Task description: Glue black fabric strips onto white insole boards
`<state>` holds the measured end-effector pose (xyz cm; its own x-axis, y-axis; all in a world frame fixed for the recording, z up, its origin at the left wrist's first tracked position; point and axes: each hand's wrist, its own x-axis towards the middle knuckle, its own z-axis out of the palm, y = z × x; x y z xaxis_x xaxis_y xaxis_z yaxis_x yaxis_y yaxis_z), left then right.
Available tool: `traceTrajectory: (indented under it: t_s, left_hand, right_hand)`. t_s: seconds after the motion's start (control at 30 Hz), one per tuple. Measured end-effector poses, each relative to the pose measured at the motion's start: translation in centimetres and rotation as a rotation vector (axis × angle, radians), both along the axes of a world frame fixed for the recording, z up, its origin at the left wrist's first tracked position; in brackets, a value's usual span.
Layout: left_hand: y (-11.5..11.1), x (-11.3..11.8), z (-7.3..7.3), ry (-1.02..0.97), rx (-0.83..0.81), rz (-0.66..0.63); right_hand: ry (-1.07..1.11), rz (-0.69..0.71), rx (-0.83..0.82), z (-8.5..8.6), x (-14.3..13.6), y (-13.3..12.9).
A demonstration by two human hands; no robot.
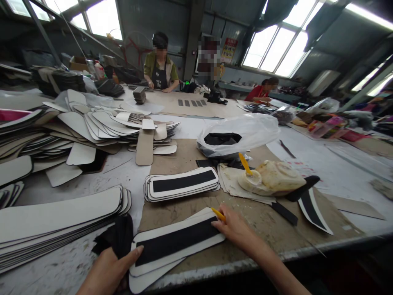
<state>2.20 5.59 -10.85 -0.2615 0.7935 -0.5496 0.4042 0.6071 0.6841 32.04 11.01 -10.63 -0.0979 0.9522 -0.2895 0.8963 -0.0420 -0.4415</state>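
A long white panel with rounded corners lies near the table's front edge, a black strip along its middle and other panels beneath. My left hand is at its left end, the thumb stretched over the strip's end. Dark, crumpled black fabric sticks out from this hand, whose other fingers are mostly hidden. At the panel's right end, my right hand is closed around a slim yellow tool, its fingertips touching the strip's end. Just behind lies a stack of similar panels, the top one bearing a black strip.
A glue-stained container with a yellow stick lies at right. Behind it sits a plastic bag of black material. Panel stacks crowd the left. Two co-workers are at tables further back.
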Motion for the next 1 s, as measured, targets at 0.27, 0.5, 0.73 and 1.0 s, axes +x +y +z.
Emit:
traceTrajectory:
  t_s: [0.27, 0.5, 0.73, 1.0]
  left_hand:
    - [-0.2, -0.1, -0.9, 0.001, 0.021, 0.02]
    - [-0.4, -0.9, -1.4, -0.144, 0.078, 0.019]
    - [-1.0, -1.7, -1.0, -0.27, 0.123, 0.06]
    - [-2.2, -1.9, -0.7, -0.312, 0.181, 0.138]
  right_hand:
    - [-0.009, -0.019, 0.111, 2.0, 1.0, -0.3]
    - [-0.082, -0.005, 0.066, 0.7, 0.5, -0.7]
    - [-0.319, -0.014, 0.136, 1.1, 0.4, -1.2]
    - [-0.266, -0.092, 0.264, 2.6, -0.4, -1.9]
